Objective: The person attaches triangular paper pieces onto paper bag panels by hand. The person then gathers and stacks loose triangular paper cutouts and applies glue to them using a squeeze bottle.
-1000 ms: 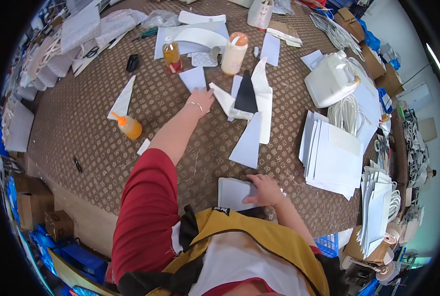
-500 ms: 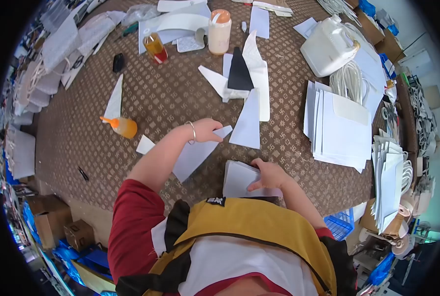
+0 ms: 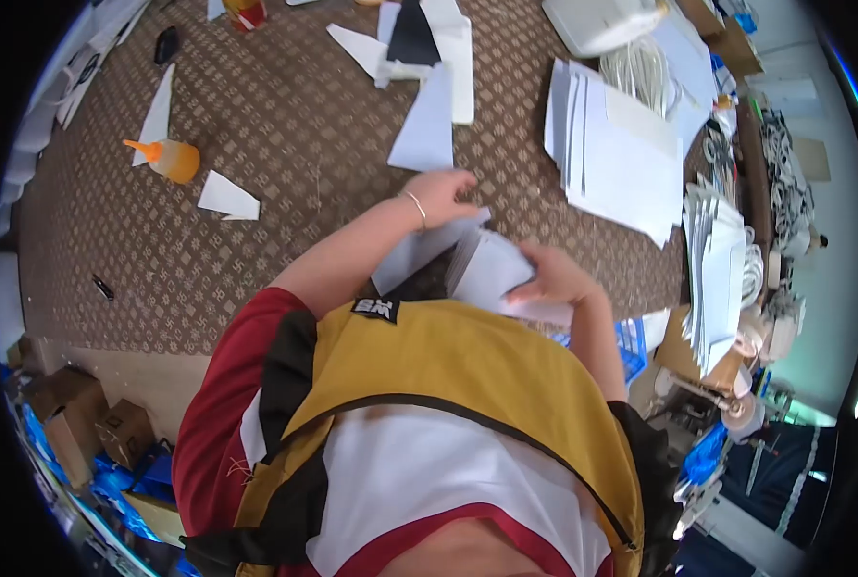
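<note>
My left hand, with a bracelet at the wrist, is over the upper end of a pale, tapering sheet. Its thumb and fingers are apart, and the sheet passes partly beneath the hand. Close by on the right is a stack of pale cut pieces at the table's near edge. My right hand grips this stack from its right side, thumb on top; the fingers underneath are hidden. Beyond my left hand lies another tapering pale piece, next to a black piece.
An orange-tipped glue bottle and a small white piece lie to the left. A large stack of white sheets, a coil of white cord and a white jug occupy the right. A blue basket stands below the edge.
The view has tilted down. My left hand and the tapering sheet have come right, up against the stack. My right hand stays on the stack, which is now turned at an angle.
</note>
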`<state>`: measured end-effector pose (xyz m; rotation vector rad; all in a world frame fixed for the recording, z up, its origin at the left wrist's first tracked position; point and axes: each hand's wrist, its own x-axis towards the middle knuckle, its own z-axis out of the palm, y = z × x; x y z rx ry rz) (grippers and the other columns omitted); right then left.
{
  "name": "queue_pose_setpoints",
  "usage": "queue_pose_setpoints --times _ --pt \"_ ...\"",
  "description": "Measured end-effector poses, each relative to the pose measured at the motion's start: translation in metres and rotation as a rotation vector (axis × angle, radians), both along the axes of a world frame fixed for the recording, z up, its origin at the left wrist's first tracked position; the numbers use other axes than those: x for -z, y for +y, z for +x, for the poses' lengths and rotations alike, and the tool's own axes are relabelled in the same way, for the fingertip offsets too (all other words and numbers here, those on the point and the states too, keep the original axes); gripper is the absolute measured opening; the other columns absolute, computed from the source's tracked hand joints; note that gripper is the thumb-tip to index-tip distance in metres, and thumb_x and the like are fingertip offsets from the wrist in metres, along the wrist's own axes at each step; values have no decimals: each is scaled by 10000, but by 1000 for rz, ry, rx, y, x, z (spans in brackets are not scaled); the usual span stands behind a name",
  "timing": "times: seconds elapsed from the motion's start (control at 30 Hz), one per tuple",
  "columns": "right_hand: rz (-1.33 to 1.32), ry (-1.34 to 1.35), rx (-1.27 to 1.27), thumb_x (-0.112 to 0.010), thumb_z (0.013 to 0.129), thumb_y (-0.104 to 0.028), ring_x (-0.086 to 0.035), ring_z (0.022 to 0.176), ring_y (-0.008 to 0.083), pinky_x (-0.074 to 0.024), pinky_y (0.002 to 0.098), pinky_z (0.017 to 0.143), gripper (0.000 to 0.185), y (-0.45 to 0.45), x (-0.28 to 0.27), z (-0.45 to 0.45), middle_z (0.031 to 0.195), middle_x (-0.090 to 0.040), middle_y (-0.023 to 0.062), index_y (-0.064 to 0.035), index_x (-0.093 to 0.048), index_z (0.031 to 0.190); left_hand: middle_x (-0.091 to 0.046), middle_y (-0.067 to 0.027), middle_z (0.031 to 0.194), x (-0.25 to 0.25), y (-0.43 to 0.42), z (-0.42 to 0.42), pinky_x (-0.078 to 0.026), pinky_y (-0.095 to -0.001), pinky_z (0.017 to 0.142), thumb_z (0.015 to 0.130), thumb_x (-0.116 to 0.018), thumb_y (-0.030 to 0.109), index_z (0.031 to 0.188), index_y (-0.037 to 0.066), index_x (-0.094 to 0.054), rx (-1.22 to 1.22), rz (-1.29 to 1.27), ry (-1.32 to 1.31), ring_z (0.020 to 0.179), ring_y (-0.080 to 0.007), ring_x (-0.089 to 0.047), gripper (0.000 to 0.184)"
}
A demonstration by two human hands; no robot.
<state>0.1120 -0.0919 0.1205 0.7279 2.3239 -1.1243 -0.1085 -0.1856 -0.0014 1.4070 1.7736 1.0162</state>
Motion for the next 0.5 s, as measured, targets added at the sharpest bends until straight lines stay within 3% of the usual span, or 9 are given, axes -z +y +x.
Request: queue_pose_setpoints --times 0.1,0.17,0.2,0.33,0.4,0.47,0.5 --pt "-41 16 109 -807 532 -318 -599 888 291 -447 357 782 609 14 -15 14 936 -635 161 -49 -603 1039 -632 -119 918 -4 -25 -11 -496 -330 720 767 -682 263 1003 49 -627 -232 75 71 764 -243 -620 323" --pt "-119 18 219 -824 528 -194 -574 888 168 -446 311 821 650 20 -28 10 942 -635 70 -54 -587 1117 -626 -112 893 0 -60 -26 -496 -315 705 794 -655 210 984 48 -638 -383 79 94 747 -232 -614 251" --pt "-126 21 220 -824 528 -194 -574 888 168 -446 311 821 650 23 -32 2 942 -635 70 -54 -587 1117 -625 -109 878 3 -78 -33 -496 -307 695 807 -641 185 968 47 -643 -461 103 134 736 -224 -612 212" --pt "-111 78 -83 -812 555 -262 -601 904 198 -453 317 831 649 17 -41 -50 955 -650 90 -58 -583 1127 -630 -105 894 17 -139 -43 -489 -290 673 840 -602 163 940 29 -647 -614 62 111 727 -188 -609 173" --pt "-105 127 -387 -787 584 -360 -621 924 246 -463 331 827 670 2 -40 -91 975 -657 121 -78 -579 1155 -631 -106 903 21 -153 -44 -487 -285 671 848 -594 167 931 22 -647 -656 70 87 728 -179 -609 176" --pt "-208 156 -548 -764 598 -433 -618 941 297 -471 356 827 723 -14 -9 -124 990 -655 150 -93 -558 1202 -629 -127 925 20 -163 -44 -485 -282 707 866 -573 173 966 15 -642 -708 -107 -205 779 -189 -615 199" --pt "-119 88 -595 -767 595 -444 -600 975 307 -461 365 847 753 -26 15 -137 1028 -641 150 -101 -542 1226 -629 -127 925 13 -164 -40 -485 -282 707 866 -573 173 966 15 -642 -713 -95 -197 779 -189 -615 199"
